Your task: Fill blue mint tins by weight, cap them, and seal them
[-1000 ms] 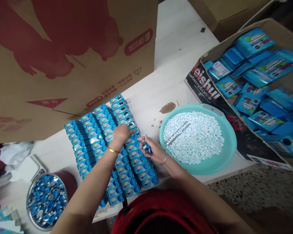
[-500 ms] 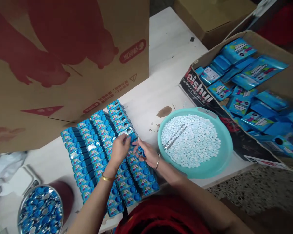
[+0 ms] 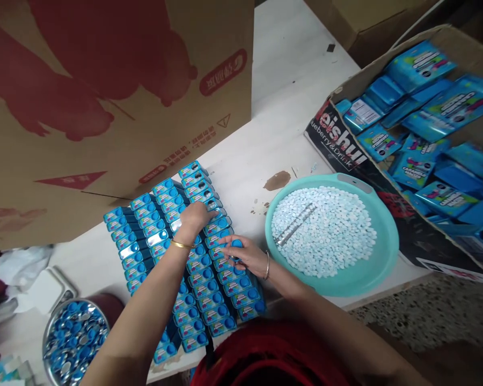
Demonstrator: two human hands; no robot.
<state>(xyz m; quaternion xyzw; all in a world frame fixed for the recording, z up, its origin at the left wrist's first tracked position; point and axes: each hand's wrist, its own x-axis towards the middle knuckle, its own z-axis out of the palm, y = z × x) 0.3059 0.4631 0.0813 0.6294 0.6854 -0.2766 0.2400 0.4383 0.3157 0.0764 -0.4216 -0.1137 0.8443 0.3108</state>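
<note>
Rows of blue tins (image 3: 201, 289) stand on the white table, many with round blue caps and several in the far right row with dark round openings. My left hand (image 3: 196, 220) reaches over the upper part of the right row, its fingertips at a tin's round opening; whether they pinch a cap is hidden. Just to the right, my right hand (image 3: 243, 254) is held palm up above the same row, fingers curled round blue caps (image 3: 236, 245).
A turquoise basin (image 3: 386, 262) of pale tablets holds a metallic strip. An open carton (image 3: 334, 134) of blue packs lies right. A large cardboard box (image 3: 145, 107) stands behind the tins. A metal pot (image 3: 46, 343) of caps sits lower left, near a white scale (image 3: 48, 289).
My left hand has moved off my right hand, up and left onto the tin row. My right hand stays close by with its caps. The camera view has shifted slightly.
</note>
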